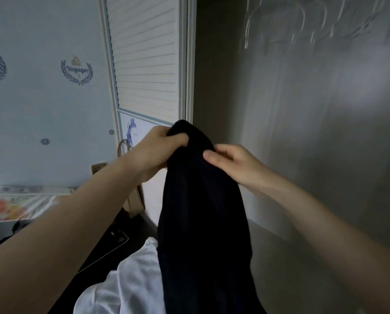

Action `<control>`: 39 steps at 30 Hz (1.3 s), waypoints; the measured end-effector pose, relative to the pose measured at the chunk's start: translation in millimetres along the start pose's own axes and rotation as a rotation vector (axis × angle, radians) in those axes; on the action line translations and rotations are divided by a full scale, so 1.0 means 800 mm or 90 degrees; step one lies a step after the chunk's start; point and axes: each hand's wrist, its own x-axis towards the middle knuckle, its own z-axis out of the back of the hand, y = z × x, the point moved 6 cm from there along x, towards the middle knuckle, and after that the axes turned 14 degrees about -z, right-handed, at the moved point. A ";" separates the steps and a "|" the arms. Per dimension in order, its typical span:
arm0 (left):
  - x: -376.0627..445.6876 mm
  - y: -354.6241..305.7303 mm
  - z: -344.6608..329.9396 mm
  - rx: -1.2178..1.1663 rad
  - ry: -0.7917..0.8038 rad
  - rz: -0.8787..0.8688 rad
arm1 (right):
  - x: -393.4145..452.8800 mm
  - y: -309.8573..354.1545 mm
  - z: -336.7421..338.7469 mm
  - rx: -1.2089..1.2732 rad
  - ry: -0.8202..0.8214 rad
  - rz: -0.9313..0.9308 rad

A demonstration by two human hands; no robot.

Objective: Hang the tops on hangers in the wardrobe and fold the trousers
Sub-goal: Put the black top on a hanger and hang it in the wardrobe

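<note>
Head view looks along two bare forearms raised before the open wardrobe (302, 132). Between them hangs a dark navy, soft-fabric garment (203, 211), its top bunched, its length drooping over a white cloth (130, 279) below. The left hand (160, 148) grips the bunched top edge in a closed fist; the right hand (230, 164) pinches the fabric beside it, thumb on the near side, fingers behind. Whether this is a top or trousers cannot be told. It seems the garment is being sorted out and held up. Next, probably, the hands must spread to find shoulders or waistband. Blurred wire hangers (302, 26) hang high inside the wardrobe, well apart from the hands.
</note>
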 end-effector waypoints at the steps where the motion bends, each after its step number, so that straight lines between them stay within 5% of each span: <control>1: 0.006 -0.005 0.004 -0.010 -0.021 -0.004 | -0.005 -0.008 -0.004 0.007 0.053 -0.011; 5: 0.022 -0.016 0.040 0.038 -0.047 -0.036 | -0.023 -0.049 -0.003 -0.156 0.179 -0.097; 12: 0.007 0.035 0.062 0.132 0.120 -0.009 | -0.018 -0.080 0.067 -0.543 0.036 -0.187; 16: -0.008 0.043 0.039 0.176 0.147 -0.069 | -0.017 -0.073 0.082 -0.647 -0.119 -0.098; 21: -0.037 0.024 -0.019 0.028 0.244 -0.053 | -0.014 -0.074 0.121 -0.344 -0.304 -0.088; 24: -0.060 0.014 -0.073 0.046 0.459 -0.056 | -0.006 -0.088 0.130 0.114 -0.271 -0.157; 27: -0.066 0.029 -0.112 0.071 0.602 0.000 | -0.009 -0.085 0.125 0.333 -0.197 -0.162; 31: -0.011 0.036 -0.119 0.098 0.265 0.002 | -0.023 -0.048 0.108 0.156 -0.153 -0.058; 36: 0.010 0.037 -0.147 0.174 0.230 -0.031 | -0.031 -0.014 0.085 -0.057 -0.198 0.055; 39: 0.018 0.040 -0.124 0.279 0.122 -0.070 | -0.040 -0.012 0.091 -0.096 -0.294 0.111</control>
